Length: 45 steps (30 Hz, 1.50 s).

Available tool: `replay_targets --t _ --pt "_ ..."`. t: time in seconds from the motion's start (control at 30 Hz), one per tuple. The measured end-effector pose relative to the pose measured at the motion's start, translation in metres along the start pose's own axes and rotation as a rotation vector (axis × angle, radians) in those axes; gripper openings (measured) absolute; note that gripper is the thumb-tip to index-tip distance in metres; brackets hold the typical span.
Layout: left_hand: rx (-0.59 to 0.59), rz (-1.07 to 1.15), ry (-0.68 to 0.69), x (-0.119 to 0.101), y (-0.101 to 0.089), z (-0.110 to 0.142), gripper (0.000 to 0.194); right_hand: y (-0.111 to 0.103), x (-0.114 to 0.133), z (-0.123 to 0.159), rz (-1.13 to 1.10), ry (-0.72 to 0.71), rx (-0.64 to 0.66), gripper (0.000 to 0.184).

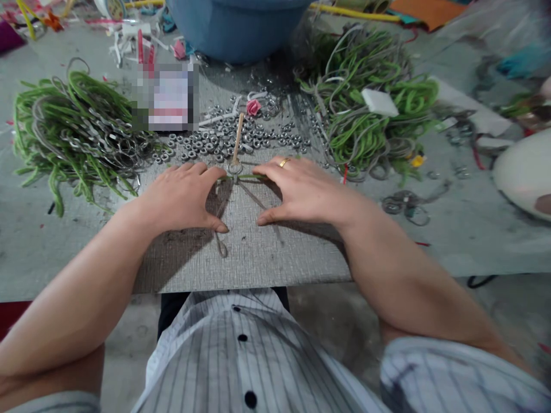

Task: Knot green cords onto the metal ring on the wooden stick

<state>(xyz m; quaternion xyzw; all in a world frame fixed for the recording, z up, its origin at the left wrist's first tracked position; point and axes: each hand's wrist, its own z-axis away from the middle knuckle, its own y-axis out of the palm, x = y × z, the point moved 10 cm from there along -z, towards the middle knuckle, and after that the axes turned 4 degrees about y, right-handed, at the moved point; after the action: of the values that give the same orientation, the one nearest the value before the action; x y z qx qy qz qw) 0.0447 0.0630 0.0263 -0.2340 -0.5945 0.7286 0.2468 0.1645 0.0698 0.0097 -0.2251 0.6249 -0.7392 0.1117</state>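
My left hand (185, 195) and my right hand (301, 186) face each other low over the table, thumbs spread away from the fingers. Between their fingertips runs a short, straight length of green cord (253, 177); its ends go under the fingers of both hands, which hide how they are gripped. At its middle sits a small metal ring (235, 168), beside the lower end of an upright wooden stick (239, 137). From there a thin grey cord (253, 196) slants down past my right thumb. A grey loop (222, 248) lies below my left thumb.
Many small metal nuts (215, 140) lie scattered beyond my hands. A bundle of green and grey cords with metal parts (73, 132) is at left, another cord pile (361, 103) at right. A blue tub (236, 28) stands behind. A pink rose (253, 107) lies among the nuts.
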Motion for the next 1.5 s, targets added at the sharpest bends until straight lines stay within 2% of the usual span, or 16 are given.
replay_targets --t 0.13,0.23,0.33,0.4,0.53,0.63,0.83,1.17,1.23,1.33,1.5 --pt "0.059 -0.035 0.025 0.001 0.006 0.004 0.107 0.002 0.000 0.001 0.022 -0.029 0.010 0.094" --pt "0.059 -0.030 0.070 0.002 0.008 0.003 0.116 -0.002 -0.003 -0.003 -0.020 -0.042 -0.092 0.086" --pt "-0.010 0.004 0.068 0.006 0.004 0.000 0.100 -0.015 -0.016 -0.008 -0.096 -0.018 -0.316 0.059" --pt "-0.127 0.023 0.005 0.015 -0.005 -0.003 0.077 -0.017 -0.028 -0.013 -0.115 0.015 -0.402 0.055" --pt "-0.345 0.080 -0.019 0.024 -0.016 -0.007 0.046 -0.007 -0.042 -0.025 -0.095 0.053 -0.397 0.052" --pt "-0.438 0.130 0.025 0.025 -0.017 -0.010 0.030 -0.003 -0.043 -0.027 -0.084 0.076 -0.380 0.045" --pt "-0.505 0.194 0.069 0.027 -0.020 -0.010 0.028 -0.012 -0.038 -0.019 -0.058 0.092 -0.412 0.031" --pt "-0.534 0.189 0.087 0.029 -0.020 -0.010 0.027 -0.007 -0.053 -0.021 -0.112 0.126 -0.502 0.034" --pt "-0.541 0.193 0.105 0.027 -0.022 -0.009 0.029 -0.015 -0.049 -0.016 -0.147 0.100 -0.553 0.032" --pt "-0.546 0.202 0.160 0.020 -0.026 -0.006 0.028 -0.029 -0.029 -0.004 -0.193 -0.011 -0.610 0.029" --pt "-0.518 0.224 0.247 0.011 -0.025 -0.006 0.027 -0.034 0.020 0.011 -0.229 -0.238 -0.525 0.026"
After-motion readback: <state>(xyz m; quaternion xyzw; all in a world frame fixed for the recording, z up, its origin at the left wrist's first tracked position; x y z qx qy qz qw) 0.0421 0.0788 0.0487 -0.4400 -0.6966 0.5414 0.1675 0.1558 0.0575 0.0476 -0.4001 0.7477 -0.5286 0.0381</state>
